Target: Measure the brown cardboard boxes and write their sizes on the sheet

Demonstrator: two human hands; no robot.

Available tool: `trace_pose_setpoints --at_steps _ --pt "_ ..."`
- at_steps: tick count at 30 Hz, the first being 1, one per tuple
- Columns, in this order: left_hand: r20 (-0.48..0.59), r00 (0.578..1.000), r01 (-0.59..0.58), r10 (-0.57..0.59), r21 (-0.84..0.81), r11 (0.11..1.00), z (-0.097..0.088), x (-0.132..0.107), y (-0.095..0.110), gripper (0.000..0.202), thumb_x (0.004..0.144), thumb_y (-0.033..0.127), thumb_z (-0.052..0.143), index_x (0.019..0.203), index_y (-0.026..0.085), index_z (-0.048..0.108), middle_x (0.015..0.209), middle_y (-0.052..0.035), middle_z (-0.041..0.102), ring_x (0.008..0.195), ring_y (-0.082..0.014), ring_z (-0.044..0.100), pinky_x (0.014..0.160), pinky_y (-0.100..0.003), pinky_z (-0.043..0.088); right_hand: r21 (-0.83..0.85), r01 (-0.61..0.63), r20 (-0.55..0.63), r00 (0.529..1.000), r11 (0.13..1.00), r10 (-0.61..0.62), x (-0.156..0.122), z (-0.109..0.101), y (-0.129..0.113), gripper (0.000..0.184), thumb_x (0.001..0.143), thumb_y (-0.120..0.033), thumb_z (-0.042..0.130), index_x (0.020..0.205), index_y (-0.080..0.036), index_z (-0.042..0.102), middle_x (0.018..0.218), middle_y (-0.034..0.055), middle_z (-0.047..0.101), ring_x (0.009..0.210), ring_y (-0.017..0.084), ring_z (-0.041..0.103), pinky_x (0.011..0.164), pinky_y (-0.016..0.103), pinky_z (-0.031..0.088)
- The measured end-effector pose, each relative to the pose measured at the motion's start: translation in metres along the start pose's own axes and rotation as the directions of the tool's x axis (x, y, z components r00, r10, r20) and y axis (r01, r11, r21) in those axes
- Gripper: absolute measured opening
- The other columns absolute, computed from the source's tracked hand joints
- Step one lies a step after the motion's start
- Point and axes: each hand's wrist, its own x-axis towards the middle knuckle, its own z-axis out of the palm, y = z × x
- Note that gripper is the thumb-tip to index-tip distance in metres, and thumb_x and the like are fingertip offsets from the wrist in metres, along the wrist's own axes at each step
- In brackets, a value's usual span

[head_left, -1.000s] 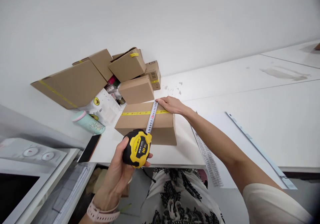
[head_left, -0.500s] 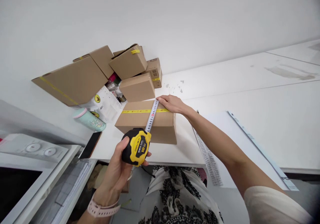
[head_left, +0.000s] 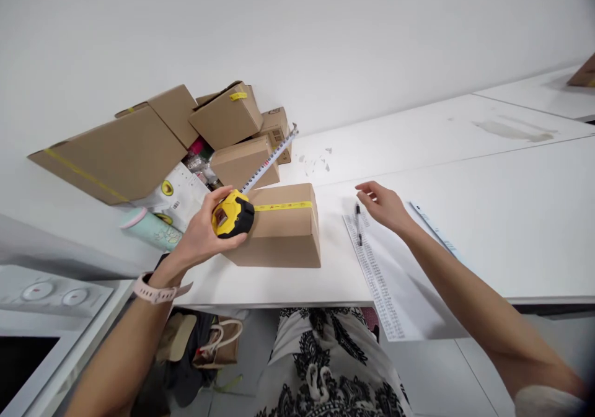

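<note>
My left hand (head_left: 204, 231) grips a yellow and black tape measure (head_left: 231, 214) at the left end of a taped cardboard box (head_left: 279, 222). The tape's white blade (head_left: 269, 160) sticks out up and to the right, its hooked end free in the air. My right hand (head_left: 382, 205) hangs over the table with its fingers apart, holding nothing. Just left of it, a black pen (head_left: 358, 225) lies on a printed sheet of paper (head_left: 379, 287). Part of the box's left end is hidden behind my left hand and the tape measure.
Several cardboard boxes (head_left: 225, 113) are stacked at the back left against the wall. A mint green bottle (head_left: 151, 230) and a white avocado-print package (head_left: 183, 197) lie near them. A pale blue strip (head_left: 434, 231) lies to the right, on the white table (head_left: 502, 219).
My right hand has let go of the blade's end and moved right, over the paper. My left hand has raised and turned the tape measure, lifting the blade off the box.
</note>
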Motion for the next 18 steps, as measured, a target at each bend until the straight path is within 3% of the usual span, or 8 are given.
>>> trace_pose_setpoints --at_steps 4,8,12,15,18 --pt "0.089 0.995 0.036 -0.039 0.035 0.999 0.012 0.011 -0.003 0.084 0.073 0.044 0.081 0.145 0.023 0.045 0.148 -0.013 0.055 0.137 -0.0331 0.053 0.116 -0.048 0.041 -0.217 -0.086 0.041 0.994 0.972 0.097 -0.026 -0.011 0.037 0.024 0.092 -0.037 0.049 0.1 -0.022 0.066 0.093 0.0082 0.076 0.074 0.023 0.067 0.067 0.035 0.045" --pt "0.088 0.996 0.022 -0.017 -0.048 0.999 0.021 0.018 -0.005 0.064 0.078 0.049 0.077 0.133 0.024 0.059 0.142 -0.0104 0.062 0.13 -0.033 0.058 0.113 -0.048 0.043 -0.33 -0.155 0.088 0.977 0.931 0.194 -0.037 -0.007 0.057 0.02 0.093 -0.036 0.048 0.097 -0.022 0.063 0.093 0.0081 0.077 0.075 0.023 0.067 0.065 0.033 0.04" --pt "-0.06 0.994 -0.092 0.095 0.051 0.995 0.038 0.022 -0.013 0.057 0.078 0.048 0.078 0.127 0.021 0.065 0.14 -0.0043 0.064 0.131 -0.0348 0.057 0.115 -0.052 0.042 -0.454 -0.174 0.124 0.959 0.874 0.255 -0.028 0.008 0.05 0.031 0.098 -0.046 0.044 0.101 -0.021 0.061 0.091 0.0103 0.076 0.08 0.026 0.067 0.067 0.033 0.04" --pt "-0.211 0.958 -0.171 0.196 0.129 0.977 0.052 0.018 -0.015 0.049 0.085 0.047 0.073 0.127 0.023 0.065 0.142 0.0044 0.063 0.132 -0.0318 0.058 0.117 -0.051 0.04 -0.531 -0.12 0.174 0.953 0.839 0.247 -0.017 0.026 0.037 0.043 0.098 -0.056 0.045 0.113 -0.018 0.059 0.097 0.0136 0.076 0.086 0.029 0.068 0.071 0.034 0.042" --pt "-0.295 0.923 -0.19 0.246 0.207 0.96 0.06 0.016 -0.015 0.05 0.09 0.048 0.067 0.131 0.021 0.063 0.144 0.0029 0.063 0.131 -0.032 0.059 0.112 -0.056 0.043 -0.558 -0.002 0.274 0.943 0.83 0.187 -0.008 0.04 0.031 0.039 0.097 -0.04 0.049 0.127 -0.016 0.056 0.104 0.0155 0.076 0.091 0.029 0.068 0.074 0.035 0.043"
